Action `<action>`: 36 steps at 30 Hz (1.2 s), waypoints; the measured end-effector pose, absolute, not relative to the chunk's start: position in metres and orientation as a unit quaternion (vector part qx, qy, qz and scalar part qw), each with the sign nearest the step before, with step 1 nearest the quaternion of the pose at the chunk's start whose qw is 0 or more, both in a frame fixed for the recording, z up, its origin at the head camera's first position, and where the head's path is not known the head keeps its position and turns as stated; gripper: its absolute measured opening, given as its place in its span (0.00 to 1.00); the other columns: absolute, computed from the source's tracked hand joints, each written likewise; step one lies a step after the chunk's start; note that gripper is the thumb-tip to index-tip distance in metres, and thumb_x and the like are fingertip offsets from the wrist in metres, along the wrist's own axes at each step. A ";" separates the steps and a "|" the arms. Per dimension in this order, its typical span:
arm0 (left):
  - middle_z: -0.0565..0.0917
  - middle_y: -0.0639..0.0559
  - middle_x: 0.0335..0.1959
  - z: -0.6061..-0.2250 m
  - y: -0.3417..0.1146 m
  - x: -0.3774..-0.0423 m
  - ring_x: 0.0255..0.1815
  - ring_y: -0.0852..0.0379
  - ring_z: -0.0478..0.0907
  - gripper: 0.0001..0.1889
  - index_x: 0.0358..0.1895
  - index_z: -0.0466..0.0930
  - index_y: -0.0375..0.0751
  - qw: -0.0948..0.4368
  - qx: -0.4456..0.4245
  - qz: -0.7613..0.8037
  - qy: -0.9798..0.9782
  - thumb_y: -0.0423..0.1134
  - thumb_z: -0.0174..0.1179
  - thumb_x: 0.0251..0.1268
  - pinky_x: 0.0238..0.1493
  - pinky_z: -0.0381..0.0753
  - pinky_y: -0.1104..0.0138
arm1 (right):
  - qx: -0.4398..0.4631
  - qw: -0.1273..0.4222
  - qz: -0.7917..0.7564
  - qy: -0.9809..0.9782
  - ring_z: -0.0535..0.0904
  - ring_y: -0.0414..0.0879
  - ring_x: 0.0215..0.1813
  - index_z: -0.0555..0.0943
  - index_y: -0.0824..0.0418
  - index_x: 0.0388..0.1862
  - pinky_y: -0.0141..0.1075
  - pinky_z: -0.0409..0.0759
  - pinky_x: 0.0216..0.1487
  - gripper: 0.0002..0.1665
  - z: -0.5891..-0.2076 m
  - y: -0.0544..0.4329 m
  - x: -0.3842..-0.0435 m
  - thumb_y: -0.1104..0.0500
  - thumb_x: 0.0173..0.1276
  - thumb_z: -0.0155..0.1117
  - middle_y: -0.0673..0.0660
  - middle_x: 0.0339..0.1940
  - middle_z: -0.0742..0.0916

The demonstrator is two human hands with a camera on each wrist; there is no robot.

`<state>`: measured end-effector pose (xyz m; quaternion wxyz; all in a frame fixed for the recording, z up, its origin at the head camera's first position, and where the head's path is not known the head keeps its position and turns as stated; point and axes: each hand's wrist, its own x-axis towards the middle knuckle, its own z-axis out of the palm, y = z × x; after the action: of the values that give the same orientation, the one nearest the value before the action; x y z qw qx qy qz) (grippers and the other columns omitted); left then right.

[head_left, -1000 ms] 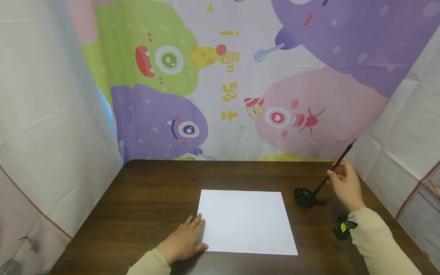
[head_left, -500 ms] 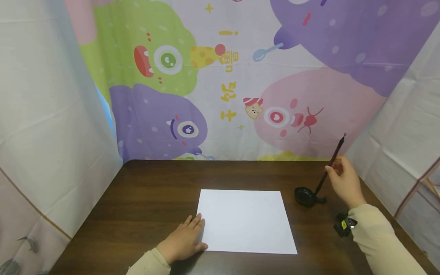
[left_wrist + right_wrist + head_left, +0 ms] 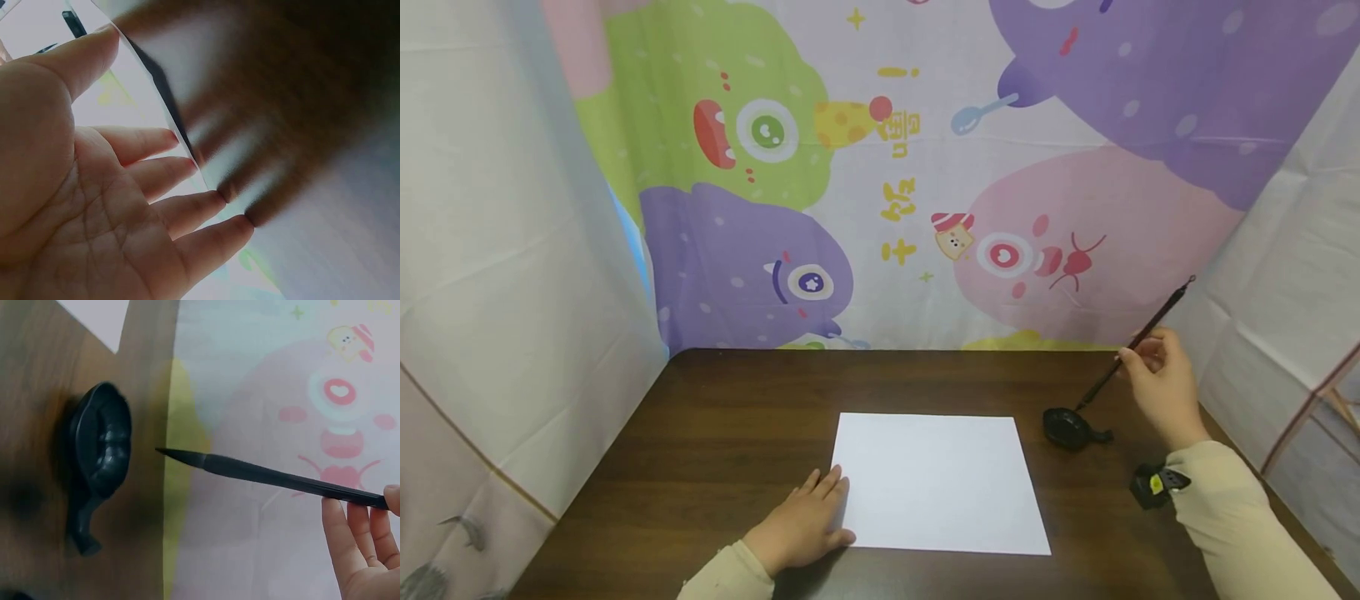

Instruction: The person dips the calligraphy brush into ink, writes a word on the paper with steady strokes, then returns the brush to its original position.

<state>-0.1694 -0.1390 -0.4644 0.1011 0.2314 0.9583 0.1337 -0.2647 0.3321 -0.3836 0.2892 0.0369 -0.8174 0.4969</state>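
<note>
While our left hand (image 3: 797, 529) lies flat with straight fingers on the tabletop (image 3: 730, 433) at the paper's (image 3: 936, 483) edge, our right hand (image 3: 1161, 383) pinches the brush (image 3: 1138, 340), its tip just above the dish (image 3: 1067, 427).

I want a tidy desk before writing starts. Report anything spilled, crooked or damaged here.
Nothing stands out. The white paper sheet lies flat and unmarked under the left hand. The black ink dish sits upright, no spill around it. The right hand holds the black brush above it.
</note>
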 end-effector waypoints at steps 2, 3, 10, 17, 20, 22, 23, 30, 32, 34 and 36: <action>0.62 0.33 0.74 -0.465 -0.139 -0.169 0.72 0.26 0.60 0.40 0.70 0.65 0.30 0.099 0.232 0.132 0.959 0.54 0.63 0.62 0.64 0.66 0.35 | 0.044 0.284 0.545 -0.787 0.80 0.27 0.32 0.70 0.55 0.49 0.19 0.81 0.33 0.13 -0.382 0.330 -0.264 0.68 0.71 0.58 0.44 0.35 0.76; 0.62 0.33 0.74 -0.465 -0.139 -0.169 0.72 0.26 0.60 0.40 0.70 0.65 0.30 0.099 0.232 0.131 0.959 0.54 0.63 0.62 0.64 0.66 0.35 | 0.046 0.283 0.566 -0.773 0.80 0.28 0.33 0.70 0.53 0.49 0.20 0.81 0.33 0.15 -0.381 0.329 -0.264 0.69 0.70 0.58 0.45 0.35 0.77; 0.62 0.33 0.74 -0.466 -0.138 -0.170 0.72 0.26 0.59 0.40 0.70 0.65 0.31 0.102 0.229 0.130 0.959 0.56 0.63 0.62 0.64 0.66 0.34 | 0.073 0.279 0.628 -0.723 0.81 0.31 0.33 0.72 0.51 0.48 0.23 0.83 0.34 0.19 -0.373 0.315 -0.264 0.73 0.67 0.59 0.47 0.34 0.78; 0.62 0.34 0.74 -0.466 -0.138 -0.169 0.72 0.25 0.59 0.40 0.70 0.65 0.31 0.102 0.228 0.131 0.959 0.56 0.63 0.62 0.63 0.65 0.34 | 0.105 0.268 0.623 -0.727 0.82 0.32 0.34 0.71 0.51 0.49 0.24 0.83 0.34 0.19 -0.364 0.293 -0.266 0.72 0.68 0.59 0.47 0.35 0.79; 0.62 0.33 0.75 -0.466 -0.137 -0.169 0.72 0.25 0.59 0.40 0.70 0.65 0.31 0.102 0.227 0.133 0.959 0.56 0.63 0.62 0.64 0.65 0.34 | 0.114 0.263 0.611 -0.738 0.81 0.31 0.35 0.71 0.48 0.47 0.24 0.83 0.34 0.19 -0.360 0.280 -0.265 0.71 0.68 0.59 0.47 0.35 0.79; 0.62 0.33 0.75 -0.466 -0.137 -0.169 0.72 0.25 0.59 0.40 0.70 0.65 0.31 0.102 0.227 0.135 0.959 0.56 0.63 0.62 0.64 0.65 0.34 | 0.123 0.264 0.604 -0.742 0.81 0.32 0.35 0.71 0.48 0.47 0.24 0.83 0.34 0.19 -0.359 0.272 -0.266 0.71 0.68 0.60 0.47 0.35 0.79; 0.62 0.33 0.75 -0.466 -0.137 -0.169 0.72 0.25 0.59 0.40 0.70 0.65 0.31 0.102 0.226 0.135 0.959 0.56 0.63 0.63 0.64 0.65 0.34 | 0.127 0.266 0.595 -0.748 0.81 0.31 0.35 0.71 0.48 0.47 0.24 0.83 0.34 0.19 -0.358 0.268 -0.267 0.71 0.68 0.60 0.47 0.36 0.79; 0.62 0.33 0.74 -0.465 -0.137 -0.168 0.72 0.25 0.59 0.40 0.70 0.65 0.30 0.098 0.225 0.133 0.960 0.55 0.63 0.62 0.64 0.65 0.34 | 0.155 0.257 0.570 -0.764 0.81 0.32 0.35 0.71 0.60 0.49 0.26 0.84 0.36 0.13 -0.358 0.242 -0.268 0.68 0.69 0.60 0.47 0.36 0.78; 0.62 0.34 0.74 -0.465 -0.136 -0.168 0.72 0.25 0.59 0.40 0.70 0.65 0.31 0.098 0.224 0.131 0.961 0.55 0.63 0.62 0.64 0.65 0.34 | 0.160 0.248 0.571 -0.766 0.81 0.32 0.35 0.70 0.65 0.50 0.27 0.84 0.36 0.14 -0.358 0.234 -0.269 0.69 0.69 0.60 0.48 0.36 0.78; 0.62 0.34 0.75 -0.466 -0.136 -0.168 0.72 0.25 0.59 0.40 0.70 0.65 0.31 0.098 0.221 0.129 0.962 0.55 0.63 0.62 0.64 0.65 0.34 | 0.166 0.241 0.567 -0.770 0.81 0.33 0.35 0.69 0.68 0.51 0.28 0.85 0.36 0.15 -0.358 0.227 -0.269 0.69 0.69 0.60 0.51 0.37 0.78; 0.62 0.34 0.75 -0.466 -0.135 -0.168 0.72 0.26 0.59 0.40 0.70 0.64 0.31 0.098 0.219 0.127 0.962 0.56 0.63 0.62 0.64 0.64 0.34 | 0.170 0.236 0.562 -0.774 0.80 0.33 0.35 0.68 0.71 0.52 0.27 0.84 0.36 0.16 -0.359 0.219 -0.270 0.69 0.69 0.60 0.55 0.37 0.78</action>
<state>-0.1682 -0.1351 -0.4664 0.0977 0.2191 0.9624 0.1273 -0.2698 0.2187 -0.3591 0.2355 0.1705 -0.7742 0.5622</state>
